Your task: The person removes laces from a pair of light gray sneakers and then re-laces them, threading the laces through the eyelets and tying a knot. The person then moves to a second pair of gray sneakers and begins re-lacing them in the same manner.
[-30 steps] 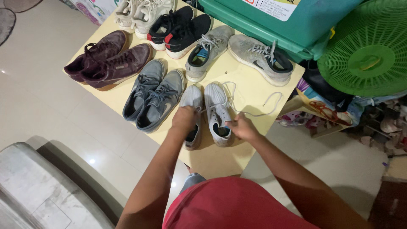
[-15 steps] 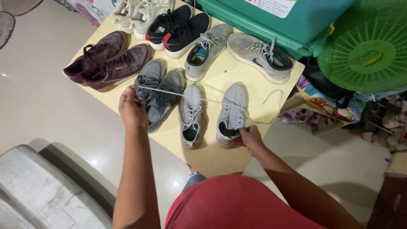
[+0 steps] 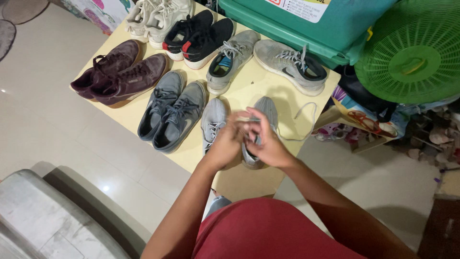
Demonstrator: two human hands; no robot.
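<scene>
A pair of light grey sneakers lies on the pale yellow table. The left sneaker is laced; the right sneaker is mostly covered by my hands. My left hand and my right hand meet over the right sneaker, fingers pinched on its white shoelace, whose free end loops out to the right across the table. The motion is blurred, so the exact hold is unclear.
Other pairs fill the table: blue-grey sneakers, maroon shoes, black sneakers, white sneakers, grey running shoes. A teal storage bin and green fan grille stand behind. Clutter lies on the floor at right.
My left hand had pulled the lace far out to the left; it has come back to the right sneaker, where both hands now meet. The lace's slack lies to the right.
</scene>
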